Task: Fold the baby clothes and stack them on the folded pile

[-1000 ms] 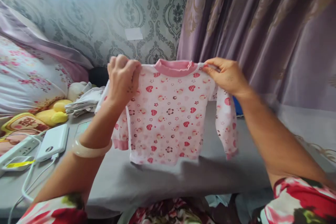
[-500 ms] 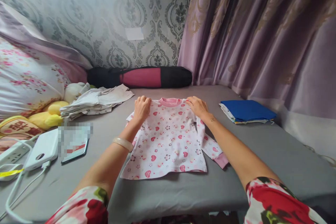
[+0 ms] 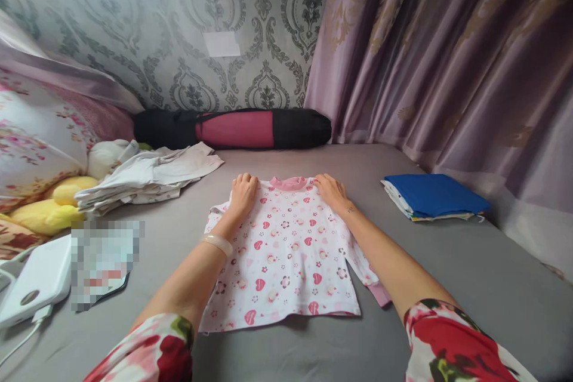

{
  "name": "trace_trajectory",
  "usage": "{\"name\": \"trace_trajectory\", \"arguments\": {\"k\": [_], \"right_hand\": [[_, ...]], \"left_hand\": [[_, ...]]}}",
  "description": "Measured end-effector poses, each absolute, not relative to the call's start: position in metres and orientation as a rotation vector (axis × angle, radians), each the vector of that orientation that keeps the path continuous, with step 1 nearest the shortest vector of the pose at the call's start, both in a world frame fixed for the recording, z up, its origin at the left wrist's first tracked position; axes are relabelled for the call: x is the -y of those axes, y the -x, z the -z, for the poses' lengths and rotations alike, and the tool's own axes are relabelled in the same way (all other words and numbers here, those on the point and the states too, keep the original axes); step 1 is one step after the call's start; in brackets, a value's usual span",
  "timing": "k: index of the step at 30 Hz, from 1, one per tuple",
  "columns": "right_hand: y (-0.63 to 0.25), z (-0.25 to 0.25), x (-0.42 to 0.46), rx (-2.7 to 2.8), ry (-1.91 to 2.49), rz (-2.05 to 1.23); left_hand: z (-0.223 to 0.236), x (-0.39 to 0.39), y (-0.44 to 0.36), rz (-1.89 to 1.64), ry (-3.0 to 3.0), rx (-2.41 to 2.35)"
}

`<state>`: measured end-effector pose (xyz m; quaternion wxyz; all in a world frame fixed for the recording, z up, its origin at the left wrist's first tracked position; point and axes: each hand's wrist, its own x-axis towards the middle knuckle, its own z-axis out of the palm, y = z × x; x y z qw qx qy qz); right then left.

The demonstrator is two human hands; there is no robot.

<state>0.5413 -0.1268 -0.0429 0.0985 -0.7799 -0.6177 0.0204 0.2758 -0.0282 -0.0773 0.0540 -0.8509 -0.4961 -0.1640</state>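
Observation:
A child's long-sleeved shirt, white with pink hearts and flowers and a pink collar, lies spread on the grey bed sheet, collar away from me. My left hand is closed on its left shoulder. On the other shoulder, my right hand grips the cloth, fingers bent over the seam. The right sleeve with its pink cuff sticks out beneath my right forearm. Most of the left sleeve is hidden behind my left forearm.
Folded pale clothes lie at the left, by yellow plush toys. Nearer are a white power bank with a cable and a blurred-out flat device. A blue folded stack sits right; a black-and-pink roll bag lies along the wall.
The shirt was held up in the air by its shoulders. Both hands have lowered it, and it now lies flat on the bed, still gripped at the shoulders.

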Motion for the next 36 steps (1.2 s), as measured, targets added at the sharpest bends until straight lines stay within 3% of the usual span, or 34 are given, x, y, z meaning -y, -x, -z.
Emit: {"name": "trace_trajectory", "arguments": {"k": [19, 26, 36], "right_hand": [[-0.554, 0.064, 0.067, 1.832, 2.371, -0.034], [-0.539, 0.068, 0.052, 2.016, 2.172, 0.034], [-0.523, 0.090, 0.041, 1.828, 2.250, 0.090]], "left_hand": [[0.087, -0.023, -0.300, 0.373, 2.614, 1.644], [0.079, -0.026, -0.319, 0.262, 2.695, 1.690], [0.095, -0.025, -0.335, 0.364, 2.670, 1.706]]}}
